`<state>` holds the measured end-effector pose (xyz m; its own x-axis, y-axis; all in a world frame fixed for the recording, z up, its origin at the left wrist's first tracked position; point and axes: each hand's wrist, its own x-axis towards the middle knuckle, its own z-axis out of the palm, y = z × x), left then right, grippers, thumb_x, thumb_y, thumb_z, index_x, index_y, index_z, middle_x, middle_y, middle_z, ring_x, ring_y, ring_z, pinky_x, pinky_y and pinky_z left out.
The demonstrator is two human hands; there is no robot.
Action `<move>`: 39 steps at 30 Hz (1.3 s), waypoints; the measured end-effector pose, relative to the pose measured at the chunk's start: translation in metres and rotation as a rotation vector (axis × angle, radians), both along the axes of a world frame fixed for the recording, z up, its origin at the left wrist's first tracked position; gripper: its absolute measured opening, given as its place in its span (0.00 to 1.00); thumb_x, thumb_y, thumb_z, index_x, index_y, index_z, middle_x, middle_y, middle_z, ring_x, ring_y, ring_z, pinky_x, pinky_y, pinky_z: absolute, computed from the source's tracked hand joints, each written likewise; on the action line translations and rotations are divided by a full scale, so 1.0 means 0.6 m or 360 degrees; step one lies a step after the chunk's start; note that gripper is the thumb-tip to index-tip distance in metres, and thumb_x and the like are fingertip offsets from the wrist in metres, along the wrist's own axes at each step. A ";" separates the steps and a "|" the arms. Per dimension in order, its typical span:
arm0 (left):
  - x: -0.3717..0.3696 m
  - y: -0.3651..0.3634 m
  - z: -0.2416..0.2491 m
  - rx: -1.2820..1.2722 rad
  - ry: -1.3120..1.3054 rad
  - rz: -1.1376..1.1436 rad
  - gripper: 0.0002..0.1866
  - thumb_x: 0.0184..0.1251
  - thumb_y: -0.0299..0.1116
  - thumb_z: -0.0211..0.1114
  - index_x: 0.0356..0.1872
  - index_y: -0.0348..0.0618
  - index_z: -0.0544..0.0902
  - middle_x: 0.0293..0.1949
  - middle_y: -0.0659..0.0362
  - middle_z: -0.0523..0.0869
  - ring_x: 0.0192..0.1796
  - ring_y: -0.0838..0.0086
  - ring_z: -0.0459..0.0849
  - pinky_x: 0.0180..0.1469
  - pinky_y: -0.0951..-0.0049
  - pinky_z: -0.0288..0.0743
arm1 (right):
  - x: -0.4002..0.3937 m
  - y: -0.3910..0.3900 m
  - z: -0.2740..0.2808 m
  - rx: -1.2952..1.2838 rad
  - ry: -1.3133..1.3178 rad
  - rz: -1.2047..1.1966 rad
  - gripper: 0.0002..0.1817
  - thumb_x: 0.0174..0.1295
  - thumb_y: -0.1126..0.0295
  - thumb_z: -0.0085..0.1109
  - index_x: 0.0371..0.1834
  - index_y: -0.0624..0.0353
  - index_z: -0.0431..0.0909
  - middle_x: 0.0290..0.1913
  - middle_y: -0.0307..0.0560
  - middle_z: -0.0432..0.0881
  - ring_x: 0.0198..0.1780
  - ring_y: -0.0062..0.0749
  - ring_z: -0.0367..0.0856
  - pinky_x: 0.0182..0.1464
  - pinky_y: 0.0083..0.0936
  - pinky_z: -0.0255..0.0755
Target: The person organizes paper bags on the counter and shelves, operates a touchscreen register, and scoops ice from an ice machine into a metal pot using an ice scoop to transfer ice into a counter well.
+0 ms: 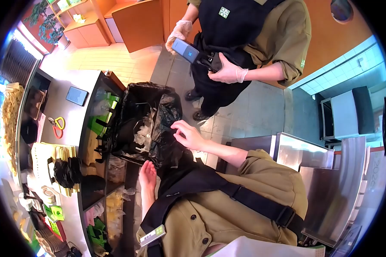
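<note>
My left hand [148,175] is raised beside the near edge of a bin lined with a black bag [171,112]. Its fingers are stretched out flat, palm up, with nothing on them. Above the bag's right side, my right hand [188,134] is held with loosely bent fingers apart, also holding nothing. Crumpled clear plastic [143,133] lies down inside the black bag.
Across from me a person in a black apron holds a phone [185,50] and a black device [211,62] in gloved hands. On the left counter [68,115] lie another phone [76,96], scissors [57,127] and paper bags [45,165]. Steel units [302,150] stand at right.
</note>
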<state>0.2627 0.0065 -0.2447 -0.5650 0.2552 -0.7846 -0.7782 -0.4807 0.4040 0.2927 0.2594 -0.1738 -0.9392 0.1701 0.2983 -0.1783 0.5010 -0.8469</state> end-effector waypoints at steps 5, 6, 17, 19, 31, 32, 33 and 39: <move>-0.001 -0.031 -0.004 0.0050 -0.0004 0.0102 0.11 0.57 0.32 0.54 0.40 0.39 0.74 0.33 0.59 0.77 0.33 0.76 0.74 0.35 0.81 0.69 | -0.029 -0.018 0.024 -0.0019 -0.0066 0.0203 0.11 0.51 0.70 0.53 0.36 0.62 0.69 0.36 0.46 0.70 0.27 0.29 0.75 0.30 0.23 0.69; -0.002 -0.052 -0.009 0.0023 0.0045 0.0164 0.12 0.58 0.33 0.53 0.40 0.40 0.74 0.34 0.59 0.78 0.33 0.76 0.75 0.35 0.81 0.69 | -0.038 -0.022 0.037 0.0007 -0.0082 0.0261 0.11 0.51 0.70 0.53 0.36 0.62 0.69 0.35 0.46 0.70 0.27 0.29 0.75 0.30 0.23 0.70; -0.031 -0.431 0.065 -0.0909 0.0663 0.1483 0.05 0.55 0.32 0.54 0.28 0.41 0.74 0.21 0.63 0.76 0.22 0.82 0.71 0.25 0.84 0.65 | -0.138 -0.159 -0.033 -0.0051 -0.1003 0.0894 0.18 0.52 0.60 0.54 0.40 0.63 0.73 0.33 0.47 0.78 0.34 0.26 0.75 0.40 0.23 0.69; -0.066 -0.488 0.112 -0.1204 0.0687 0.1425 0.13 0.57 0.35 0.53 0.39 0.35 0.74 0.34 0.54 0.78 0.38 0.73 0.76 0.40 0.77 0.68 | -0.171 -0.194 -0.044 -0.0071 -0.0918 0.0928 0.19 0.54 0.61 0.54 0.42 0.65 0.72 0.35 0.44 0.77 0.36 0.22 0.74 0.40 0.19 0.68; -0.282 -0.728 0.043 -0.0488 0.0567 0.1118 0.31 0.55 0.50 0.56 0.53 0.37 0.62 0.50 0.54 0.66 0.47 0.71 0.66 0.50 0.73 0.62 | -0.285 -0.433 0.057 -0.0002 -0.0786 0.0687 0.21 0.53 0.58 0.54 0.40 0.66 0.70 0.37 0.50 0.76 0.35 0.30 0.76 0.40 0.23 0.69; -0.290 -0.730 0.030 -0.0528 0.0535 0.1118 0.31 0.55 0.50 0.56 0.53 0.38 0.62 0.49 0.55 0.66 0.47 0.71 0.67 0.50 0.73 0.62 | -0.284 -0.419 0.035 -0.0125 -0.0927 0.0581 0.20 0.53 0.60 0.54 0.41 0.66 0.70 0.35 0.47 0.77 0.36 0.28 0.76 0.40 0.21 0.70; -0.298 -0.733 0.025 -0.0551 0.0508 0.1118 0.30 0.55 0.49 0.56 0.53 0.39 0.62 0.49 0.56 0.67 0.47 0.71 0.67 0.50 0.74 0.62 | -0.280 -0.416 0.030 -0.0237 -0.0976 0.0509 0.19 0.54 0.60 0.54 0.41 0.66 0.70 0.35 0.46 0.77 0.36 0.26 0.76 0.40 0.21 0.70; -0.349 -0.731 0.036 -0.0510 0.0726 0.0934 0.34 0.55 0.50 0.55 0.60 0.49 0.54 0.55 0.56 0.60 0.51 0.71 0.65 0.52 0.66 0.62 | -0.259 -0.405 0.018 -0.0452 -0.0982 0.0397 0.16 0.56 0.64 0.52 0.40 0.67 0.70 0.33 0.44 0.77 0.34 0.23 0.76 0.39 0.19 0.70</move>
<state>0.0533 -0.4319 -0.2230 -0.8192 -0.3806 -0.4290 -0.1601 -0.5666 0.8083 0.1371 0.0163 -0.1629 -0.9432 -0.0793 -0.3225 0.2939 0.2532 -0.9217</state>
